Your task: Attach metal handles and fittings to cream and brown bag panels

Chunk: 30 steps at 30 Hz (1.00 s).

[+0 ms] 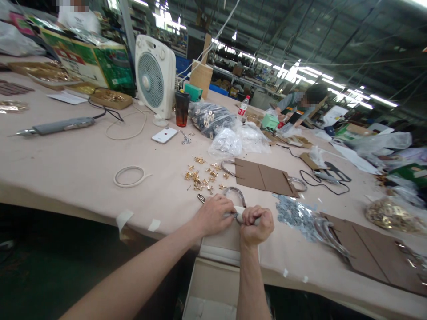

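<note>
My right hand (256,222) is a fist around a pale, roughly cylindrical thing (239,213); its kind is hidden by the fingers. Close on its left, my left hand (215,215) rests palm down at the table edge, fingers bent and fingertips together by the pale thing's metallic end. What those fingertips pinch is covered. Behind both hands rises a curved, plastic-wrapped bag handle (235,191). A small metal clasp (201,198) pokes out beyond the left hand. Gold-coloured metal fittings (202,175) lie scattered just past it.
Brown bag panels with handles (265,177) lie ahead and at right (376,249), beside grey small pieces (295,213). Leftward are a coiled strip (128,176), an electric screwdriver (63,126), a phone (164,135) and a fan (155,75). An open box (211,284) sits below the edge.
</note>
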Available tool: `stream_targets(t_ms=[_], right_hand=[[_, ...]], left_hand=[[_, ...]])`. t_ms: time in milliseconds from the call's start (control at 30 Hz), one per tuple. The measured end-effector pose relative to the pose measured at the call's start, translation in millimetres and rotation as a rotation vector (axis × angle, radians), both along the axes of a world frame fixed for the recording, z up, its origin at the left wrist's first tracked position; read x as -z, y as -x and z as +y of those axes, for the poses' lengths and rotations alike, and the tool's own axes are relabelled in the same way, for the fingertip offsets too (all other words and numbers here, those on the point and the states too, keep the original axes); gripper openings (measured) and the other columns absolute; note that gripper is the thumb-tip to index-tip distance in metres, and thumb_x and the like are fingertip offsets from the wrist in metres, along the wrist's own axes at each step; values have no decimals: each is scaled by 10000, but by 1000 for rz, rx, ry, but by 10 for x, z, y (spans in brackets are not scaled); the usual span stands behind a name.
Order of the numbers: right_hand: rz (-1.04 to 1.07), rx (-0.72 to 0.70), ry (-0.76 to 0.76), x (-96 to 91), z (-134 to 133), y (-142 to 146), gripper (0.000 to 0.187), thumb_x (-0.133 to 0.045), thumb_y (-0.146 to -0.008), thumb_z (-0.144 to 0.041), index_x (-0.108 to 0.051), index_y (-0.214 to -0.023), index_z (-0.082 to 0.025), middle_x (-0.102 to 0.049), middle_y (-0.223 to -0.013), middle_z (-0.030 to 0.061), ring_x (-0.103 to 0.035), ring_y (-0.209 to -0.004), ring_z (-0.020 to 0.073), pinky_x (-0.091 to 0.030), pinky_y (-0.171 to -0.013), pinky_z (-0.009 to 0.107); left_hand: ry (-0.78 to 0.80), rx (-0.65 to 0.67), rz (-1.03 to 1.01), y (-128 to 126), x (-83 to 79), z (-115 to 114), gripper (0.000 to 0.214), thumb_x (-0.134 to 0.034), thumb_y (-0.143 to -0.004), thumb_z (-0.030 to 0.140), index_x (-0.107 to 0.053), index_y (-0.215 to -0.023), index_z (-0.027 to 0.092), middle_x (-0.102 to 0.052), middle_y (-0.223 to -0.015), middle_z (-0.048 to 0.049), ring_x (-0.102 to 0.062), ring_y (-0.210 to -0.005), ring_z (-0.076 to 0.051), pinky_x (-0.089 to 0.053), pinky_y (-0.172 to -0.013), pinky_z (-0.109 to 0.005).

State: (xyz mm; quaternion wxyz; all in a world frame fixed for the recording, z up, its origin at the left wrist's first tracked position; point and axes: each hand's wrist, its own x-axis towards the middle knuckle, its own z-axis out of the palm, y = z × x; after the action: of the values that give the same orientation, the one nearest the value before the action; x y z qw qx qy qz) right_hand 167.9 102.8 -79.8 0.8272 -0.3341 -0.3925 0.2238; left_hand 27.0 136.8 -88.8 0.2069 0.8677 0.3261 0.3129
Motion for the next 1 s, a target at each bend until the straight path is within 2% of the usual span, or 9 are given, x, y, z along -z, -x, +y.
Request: stream_targets(t_ms=[267,500,667,1000], right_hand=[[-28,57,-35,16,30,39,338,-525,-979,-353,-486,-671,-219,-347,-505,-86,-302,-383,78,-269,-388,195],[-49,46,6,47,77,30,339,-540,-977,-364,-488,-676,-217,-345,-511,-91,-318,-377,73,-270,-390,188],[34,17,-8,42,94,-27,354,-496,-994,-394,-459,-685,-225,-322,-511,-101,-264,-369,68,-258,-380,182],[37,17,-37,61,32,29,315,-472,-977,-314,-474,-677,-218,-331,-510,-88,-273,-380,73,-275,-390,188]], left_hand=[[37,-11,9,-13,-24,2,152,-687,-889,283,-729,-1034,271,-719,-1046,-37,-592,-1139,-258,-493,-933,-408],[62,-38,-8,-38,-18,-6,187,-685,-851,220,-727,-1027,266,-738,-1042,-33,-603,-1135,-259,-491,-945,-405],[40,-28,-6,-15,-10,-2,182,-670,-869,238,-709,-1045,263,-726,-1068,-41,-596,-1143,-261,-490,-957,-414],[74,-27,-42,12,5,13,214,-680,-843,213,-717,-1045,272,-740,-1038,-23,-595,-1158,-256,-491,-984,-412]])
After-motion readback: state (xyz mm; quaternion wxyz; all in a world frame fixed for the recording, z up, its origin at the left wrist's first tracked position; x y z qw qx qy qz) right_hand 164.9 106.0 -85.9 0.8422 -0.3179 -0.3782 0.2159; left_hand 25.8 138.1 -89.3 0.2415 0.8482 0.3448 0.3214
